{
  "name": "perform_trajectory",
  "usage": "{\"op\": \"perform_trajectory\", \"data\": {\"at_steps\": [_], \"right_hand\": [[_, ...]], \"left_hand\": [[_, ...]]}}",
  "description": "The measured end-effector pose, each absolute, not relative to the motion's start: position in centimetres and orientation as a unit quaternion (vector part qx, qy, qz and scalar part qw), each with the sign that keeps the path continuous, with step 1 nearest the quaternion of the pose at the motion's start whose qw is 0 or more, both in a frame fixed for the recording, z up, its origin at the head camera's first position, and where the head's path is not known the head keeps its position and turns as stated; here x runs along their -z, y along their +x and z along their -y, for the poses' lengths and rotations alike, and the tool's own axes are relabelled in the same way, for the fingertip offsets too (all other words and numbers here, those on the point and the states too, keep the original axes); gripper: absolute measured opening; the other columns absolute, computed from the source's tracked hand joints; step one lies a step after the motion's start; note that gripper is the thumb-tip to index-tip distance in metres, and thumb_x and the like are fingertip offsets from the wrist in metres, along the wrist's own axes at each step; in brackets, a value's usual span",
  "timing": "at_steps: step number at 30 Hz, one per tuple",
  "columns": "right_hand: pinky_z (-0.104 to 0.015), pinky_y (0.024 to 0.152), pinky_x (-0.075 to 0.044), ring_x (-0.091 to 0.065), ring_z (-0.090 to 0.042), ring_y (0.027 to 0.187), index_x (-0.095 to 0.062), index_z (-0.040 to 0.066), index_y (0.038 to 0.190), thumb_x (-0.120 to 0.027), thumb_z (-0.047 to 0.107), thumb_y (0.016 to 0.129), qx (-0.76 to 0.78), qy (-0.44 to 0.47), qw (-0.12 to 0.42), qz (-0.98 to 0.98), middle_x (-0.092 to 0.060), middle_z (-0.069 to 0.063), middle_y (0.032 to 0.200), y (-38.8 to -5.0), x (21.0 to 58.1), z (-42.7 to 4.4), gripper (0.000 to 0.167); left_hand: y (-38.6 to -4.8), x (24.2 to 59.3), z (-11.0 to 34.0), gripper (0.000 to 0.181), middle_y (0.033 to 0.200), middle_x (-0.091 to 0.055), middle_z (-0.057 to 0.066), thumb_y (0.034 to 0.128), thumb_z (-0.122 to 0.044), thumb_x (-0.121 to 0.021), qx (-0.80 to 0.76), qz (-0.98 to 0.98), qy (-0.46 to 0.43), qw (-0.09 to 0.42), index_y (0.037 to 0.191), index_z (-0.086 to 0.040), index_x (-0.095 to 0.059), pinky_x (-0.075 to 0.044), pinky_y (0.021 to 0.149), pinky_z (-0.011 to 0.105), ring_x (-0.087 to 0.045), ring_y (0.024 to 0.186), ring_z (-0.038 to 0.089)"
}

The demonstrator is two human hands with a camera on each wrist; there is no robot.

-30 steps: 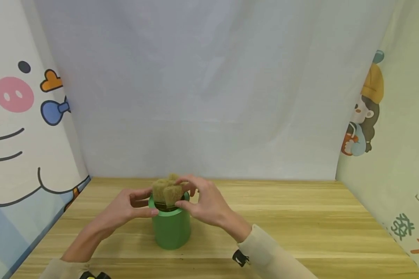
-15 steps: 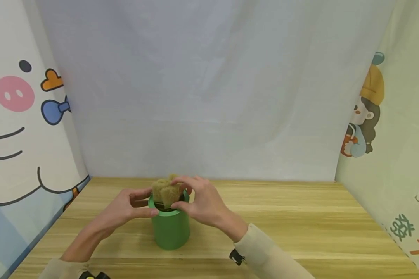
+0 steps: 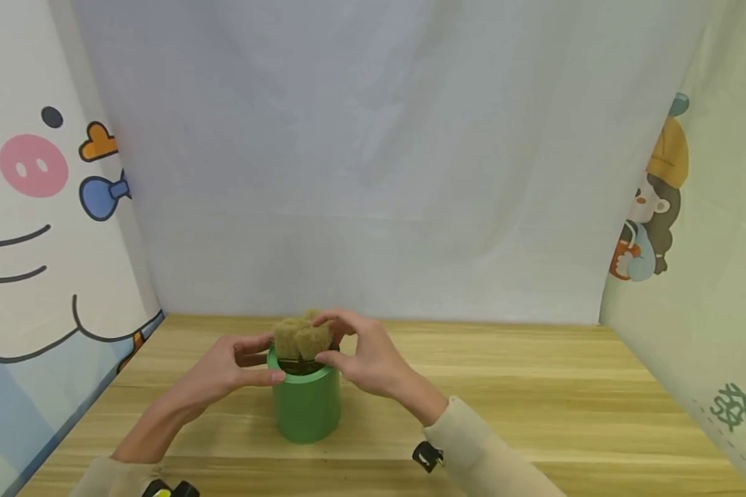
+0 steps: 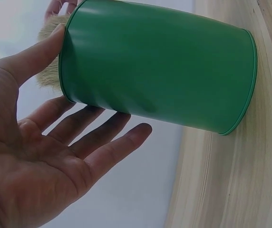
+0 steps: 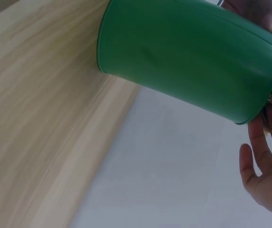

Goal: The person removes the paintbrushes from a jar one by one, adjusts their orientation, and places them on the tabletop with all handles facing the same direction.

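A green cylindrical can point(image 3: 307, 411) stands upright on the table. Tan bristle heads of several brushes point(image 3: 290, 339) rise from its mouth, with dark bands below the bristles; their lower parts are hidden inside. My left hand point(image 3: 217, 369) holds the can by its upper left, thumb on the rim and fingers at the side, as the left wrist view shows with the can wall point(image 4: 160, 66). At the can's right side, my right hand point(image 3: 368, 359) pinches one brush point(image 3: 313, 339) between thumb and index finger. In the right wrist view its fingers point(image 5: 259, 142) reach past the rim.
The wooden table point(image 3: 503, 393) extends to both sides of the can. A pale cloth point(image 3: 373, 172) hangs along its back edge. Printed cloths with cartoon figures stand at the left point(image 3: 37, 228) and right point(image 3: 690, 310).
The right hand with the brush shifts slightly left, then back right; the bristle head it pinches leans further right now. The left hand stays on the can.
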State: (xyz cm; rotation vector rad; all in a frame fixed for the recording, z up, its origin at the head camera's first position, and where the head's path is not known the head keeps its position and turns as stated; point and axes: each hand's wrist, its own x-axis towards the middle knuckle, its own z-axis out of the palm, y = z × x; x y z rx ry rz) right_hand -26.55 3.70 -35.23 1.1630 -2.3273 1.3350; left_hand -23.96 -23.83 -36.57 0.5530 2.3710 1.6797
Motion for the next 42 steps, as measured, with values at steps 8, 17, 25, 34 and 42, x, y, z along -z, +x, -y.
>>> {"op": "perform_trajectory", "data": {"at_steps": [8,17,25,34,42], "right_hand": [[-0.035,0.09,-0.056,-0.07,-0.01,0.09,-0.068,0.009,0.126,-0.083,0.0,0.091,-0.473,0.395,0.11,0.78,-0.076,-0.001,0.101,-26.7,34.5,-3.8,0.039],[-0.033,0.085,-0.059,-0.072,-0.013,0.091,-0.07,0.01,0.126,-0.081,-0.001,0.092,-0.482,0.404,0.115,0.769,-0.074,-0.003,0.107,-26.6,34.1,-3.8,0.038],[-0.04,0.092,-0.058,-0.073,-0.011,0.091,-0.069,0.01,0.129,-0.079,-0.005,0.092,-0.474,0.421,0.122,0.764,-0.076,-0.006,0.111,-26.6,33.9,-3.6,0.041],[-0.04,0.094,-0.056,-0.071,-0.012,0.094,-0.07,0.012,0.13,-0.078,0.0,0.095,-0.497,0.418,0.113,0.752,-0.078,-0.002,0.105,-26.4,33.5,-3.7,0.038],[-0.036,0.085,-0.06,-0.072,-0.01,0.091,-0.071,0.009,0.13,-0.08,0.0,0.094,-0.492,0.428,0.098,0.752,-0.078,-0.003,0.107,-26.0,34.0,-3.4,0.038]], "left_hand": [[-24.1,36.6,23.8,0.081,0.162,-0.04,0.023,0.0958,-0.023,-0.081,-0.568,-0.796,0.189,0.089,0.16,0.003,-0.04,-0.047,0.11,0.059,-0.044,0.143,0.051],[-24.2,36.7,23.7,0.082,0.162,-0.041,0.023,0.0951,-0.025,-0.082,-0.565,-0.8,0.183,0.089,0.161,0.002,-0.04,-0.048,0.108,0.058,-0.047,0.141,0.05],[-24.2,36.8,23.6,0.081,0.161,-0.043,0.024,0.0953,-0.024,-0.081,-0.566,-0.797,0.187,0.092,0.16,0.002,-0.04,-0.05,0.106,0.057,-0.048,0.14,0.05],[-24.2,36.8,23.7,0.081,0.161,-0.042,0.023,0.0957,-0.025,-0.081,-0.566,-0.797,0.186,0.097,0.161,0.0,-0.04,-0.051,0.106,0.057,-0.048,0.139,0.05],[-24.1,36.8,23.9,0.082,0.162,-0.04,0.024,0.0954,-0.024,-0.081,-0.568,-0.796,0.184,0.097,0.161,0.001,-0.039,-0.052,0.105,0.055,-0.049,0.139,0.05]]}}
